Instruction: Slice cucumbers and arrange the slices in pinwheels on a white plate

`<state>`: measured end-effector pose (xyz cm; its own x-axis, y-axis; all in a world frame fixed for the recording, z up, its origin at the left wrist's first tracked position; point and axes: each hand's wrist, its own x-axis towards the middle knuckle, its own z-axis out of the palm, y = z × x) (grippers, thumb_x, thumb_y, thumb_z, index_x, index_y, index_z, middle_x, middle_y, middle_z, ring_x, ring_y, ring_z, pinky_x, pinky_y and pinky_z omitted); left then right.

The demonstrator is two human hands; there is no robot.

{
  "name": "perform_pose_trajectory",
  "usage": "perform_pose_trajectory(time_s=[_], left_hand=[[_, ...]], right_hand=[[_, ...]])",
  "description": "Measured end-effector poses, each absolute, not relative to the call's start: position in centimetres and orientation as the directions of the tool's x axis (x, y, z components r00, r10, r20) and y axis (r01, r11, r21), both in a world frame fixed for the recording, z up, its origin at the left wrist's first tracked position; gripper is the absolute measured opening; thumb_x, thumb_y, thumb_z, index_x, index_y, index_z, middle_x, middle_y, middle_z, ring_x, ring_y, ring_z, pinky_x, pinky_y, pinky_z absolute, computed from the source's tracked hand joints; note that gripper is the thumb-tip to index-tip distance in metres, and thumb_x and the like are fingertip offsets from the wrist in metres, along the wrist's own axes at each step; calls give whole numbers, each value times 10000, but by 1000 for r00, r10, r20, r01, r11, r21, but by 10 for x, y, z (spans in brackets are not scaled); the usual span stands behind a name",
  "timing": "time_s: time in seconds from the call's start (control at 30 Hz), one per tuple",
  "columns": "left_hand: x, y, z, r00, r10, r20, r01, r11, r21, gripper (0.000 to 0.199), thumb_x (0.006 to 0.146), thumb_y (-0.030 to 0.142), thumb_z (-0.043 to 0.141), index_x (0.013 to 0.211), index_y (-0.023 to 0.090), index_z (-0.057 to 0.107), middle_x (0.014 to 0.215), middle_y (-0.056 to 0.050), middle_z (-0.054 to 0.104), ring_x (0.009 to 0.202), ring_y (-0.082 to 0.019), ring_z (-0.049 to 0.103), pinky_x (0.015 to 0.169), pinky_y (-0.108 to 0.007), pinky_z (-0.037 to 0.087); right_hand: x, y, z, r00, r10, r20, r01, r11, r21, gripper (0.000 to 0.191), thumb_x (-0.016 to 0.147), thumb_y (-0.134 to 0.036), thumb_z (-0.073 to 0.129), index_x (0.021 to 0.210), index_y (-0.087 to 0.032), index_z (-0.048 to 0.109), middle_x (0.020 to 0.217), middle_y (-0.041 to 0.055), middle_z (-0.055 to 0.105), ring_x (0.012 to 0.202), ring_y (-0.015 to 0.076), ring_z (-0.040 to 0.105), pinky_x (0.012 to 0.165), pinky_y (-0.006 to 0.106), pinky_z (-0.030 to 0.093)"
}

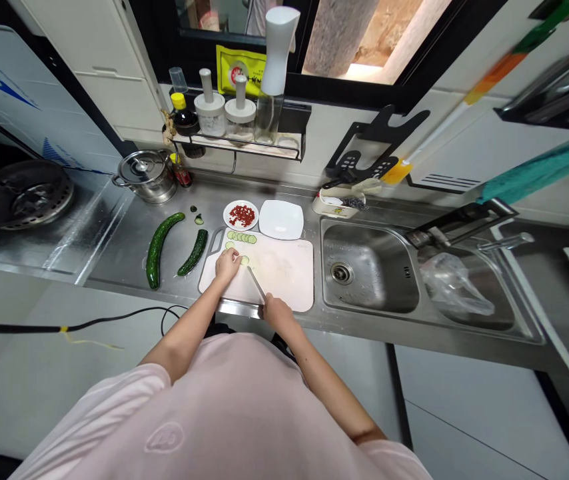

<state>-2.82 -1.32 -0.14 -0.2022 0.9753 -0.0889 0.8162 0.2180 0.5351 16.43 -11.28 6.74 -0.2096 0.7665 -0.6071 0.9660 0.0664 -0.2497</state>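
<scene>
My right hand [275, 311] is closed round the handle of a kitchen knife [256, 283], whose blade points away from me over the white cutting board [289, 273]. On the board my left hand [227, 265] has its fingers bent together at a pale cucumber slice [245, 261] near the knife tip. Behind it lies an overlapping row of cucumber slices [242, 237]. One more piece [229, 245] rests just beyond the left fingers. Left of the board are a shorter dark cucumber [193, 253] and a long curved cucumber [159, 250].
Behind the board stand a bowl of chopped red pieces [241, 215] and a white square plate [281, 220]. Small cucumber ends [198, 219] lie on the counter. To the right is a steel sink [370, 267]; a lidded pot [147, 177] and wok [19, 193] are left. A condiment shelf [239, 145] hangs above.
</scene>
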Motion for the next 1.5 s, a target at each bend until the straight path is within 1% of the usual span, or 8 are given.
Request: perform_pose_trajectory(time_s=[0.17,0.37,0.6,0.7,0.97,1.2,1.33,1.5], left_hand=[[-27,-12,-3,-205,976,-75,816,213,538,135,812,305,557,897,205,592,831,-35,597,822,-181,568,736,-269,402],[-27,-15,-2,-200,978,-61,817,200,540,161,825,309,554,936,201,601,873,-44,597,813,-179,571,746,-276,417],[-20,-27,4,-160,986,-40,850,158,503,326,886,342,477,1158,212,602,1059,-90,572,917,-198,583,828,-290,434],[-17,-29,7,-121,992,-33,875,123,468,358,894,347,462,1196,213,598,1079,-98,558,957,-211,579,848,-291,435],[-16,-24,12,-98,994,-50,897,110,427,284,874,328,489,1088,215,637,1067,-87,551,929,-206,583,813,-290,442],[-16,-18,16,-144,982,-120,886,182,427,196,833,308,541,982,228,640,1024,-65,578,868,-188,584,756,-280,429],[-16,-11,15,-168,976,-140,857,215,469,133,780,245,585,901,218,631,952,-48,615,841,-173,579,736,-264,412],[-19,-7,14,-168,970,-178,768,242,593,70,730,244,616,793,211,617,770,-7,638,730,-142,575,666,-235,398]], right_hand=[[172,-113,69,-211,765,-609,959,41,-280,197,930,-237,377,1045,-156,515,942,119,656,847,218,626,622,252,350],[195,-112,68,-129,856,-500,956,-27,-292,249,979,-301,291,1052,-180,497,901,91,657,821,189,611,623,246,317],[223,-95,59,26,872,-489,963,-153,-220,290,976,-315,276,1065,-171,511,926,107,660,874,204,616,674,257,349],[227,-91,57,56,864,-500,960,-183,-210,299,969,-315,284,1087,-167,515,968,118,655,899,212,616,700,264,372],[223,-86,53,95,866,-492,956,-217,-198,308,956,-317,297,1108,-156,510,977,144,652,922,243,624,750,307,411],[223,-83,53,87,858,-506,960,-208,-187,323,956,-314,279,1099,-154,521,984,145,651,926,233,624,754,297,418],[223,-83,52,84,859,-505,961,-203,-186,332,957,-305,268,1098,-153,526,981,145,654,934,237,624,762,306,421],[221,-83,54,84,858,-507,961,-204,-185,320,960,-305,275,1097,-160,526,987,144,654,944,235,624,774,310,420]])
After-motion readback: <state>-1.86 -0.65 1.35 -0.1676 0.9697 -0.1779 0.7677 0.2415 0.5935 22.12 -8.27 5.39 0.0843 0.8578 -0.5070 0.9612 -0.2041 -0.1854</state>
